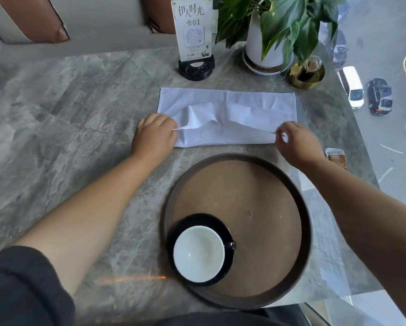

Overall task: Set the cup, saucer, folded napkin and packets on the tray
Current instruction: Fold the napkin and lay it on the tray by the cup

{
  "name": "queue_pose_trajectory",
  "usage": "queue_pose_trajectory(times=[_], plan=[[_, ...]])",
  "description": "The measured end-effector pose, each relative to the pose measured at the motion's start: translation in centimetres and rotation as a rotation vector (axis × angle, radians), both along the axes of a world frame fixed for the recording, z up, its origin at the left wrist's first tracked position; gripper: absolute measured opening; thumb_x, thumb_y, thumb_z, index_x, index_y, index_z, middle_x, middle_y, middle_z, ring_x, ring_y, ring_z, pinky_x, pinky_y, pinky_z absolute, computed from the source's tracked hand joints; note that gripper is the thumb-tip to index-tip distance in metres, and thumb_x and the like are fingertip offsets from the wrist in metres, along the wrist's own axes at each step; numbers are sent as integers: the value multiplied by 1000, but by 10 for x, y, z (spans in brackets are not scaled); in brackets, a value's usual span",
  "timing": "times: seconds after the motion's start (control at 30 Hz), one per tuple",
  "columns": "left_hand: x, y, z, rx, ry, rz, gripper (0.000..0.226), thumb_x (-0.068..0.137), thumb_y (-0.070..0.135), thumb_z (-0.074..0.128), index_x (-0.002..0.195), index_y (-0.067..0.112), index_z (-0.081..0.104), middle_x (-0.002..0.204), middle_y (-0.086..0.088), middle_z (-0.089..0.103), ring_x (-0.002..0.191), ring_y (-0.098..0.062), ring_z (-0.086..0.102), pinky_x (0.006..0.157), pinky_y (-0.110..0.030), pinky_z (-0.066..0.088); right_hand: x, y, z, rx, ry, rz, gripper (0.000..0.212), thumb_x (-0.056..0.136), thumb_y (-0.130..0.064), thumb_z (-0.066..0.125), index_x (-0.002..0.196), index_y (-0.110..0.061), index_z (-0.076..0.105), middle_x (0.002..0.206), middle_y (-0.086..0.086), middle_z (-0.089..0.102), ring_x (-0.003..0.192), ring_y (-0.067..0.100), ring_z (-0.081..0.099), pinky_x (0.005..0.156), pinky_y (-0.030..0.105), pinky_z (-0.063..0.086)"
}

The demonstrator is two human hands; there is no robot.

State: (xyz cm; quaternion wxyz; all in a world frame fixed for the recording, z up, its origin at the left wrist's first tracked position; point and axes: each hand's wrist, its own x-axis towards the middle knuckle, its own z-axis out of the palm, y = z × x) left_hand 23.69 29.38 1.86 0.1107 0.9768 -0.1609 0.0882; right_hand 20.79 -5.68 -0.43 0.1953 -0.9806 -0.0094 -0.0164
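Beyond the tray [300, 231], the napkin [227, 114] lies half-folded on the table [67, 114], the left hand [153, 132] and right hand [296, 142] each pinching a near corner. Carrying both corners evenly to the far edge should keep the fold square. The cup [197, 252] and saucer [226, 228] are already on the tray; a packet [337, 156] waits beside the right wrist.

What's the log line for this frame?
stage: folding napkin on table | left hand: pinching near-left corner | right hand: pinching near-right corner | on tray: cup, saucer | packets: off tray
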Motion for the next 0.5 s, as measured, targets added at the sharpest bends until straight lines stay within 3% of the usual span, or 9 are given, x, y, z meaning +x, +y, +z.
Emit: queue_pose_trajectory(times=[0.17, 0.23, 0.4, 0.5], plan=[[-44, 32, 23, -188, -59, 1, 10, 84, 8, 55, 86, 3, 62, 82, -18, 65, 80, -37, 58, 71, -42, 43, -37, -23, 38, 129, -119, -135, 14, 91, -23, 55, 98, -13, 62, 102, 12, 69, 93, 30, 62, 71, 30, 42], [-65, 45, 28, -260, -49, 25, 8, 86, 8, 56, 90, 4, 62, 84, -17, 65, 81, -34, 56, 71, -38, 39, -59, -30, 50, 181, -142, -194, 11, 91, -25, 57, 97, -18, 62, 99, 10, 69, 91, 28, 62, 72, 28, 38], [-115, 72, 33, -411, -13, 142, 7, 89, 6, 60, 94, 11, 62, 91, -11, 67, 85, -21, 55, 69, -24, 34, -117, -41, 69, 301, -119, -268, 9, 91, -21, 58, 96, -15, 62, 91, 6, 67, 89, 28, 65, 75, 35, 49], [-138, 85, 39, -435, 13, 154, 11, 88, 4, 61, 96, 12, 63, 93, -9, 67, 87, -20, 57, 70, -22, 35, -152, -44, 74, 350, -116, -293, 8, 91, -20, 59, 97, -16, 63, 94, 6, 69, 87, 21, 64, 67, 22, 45]])
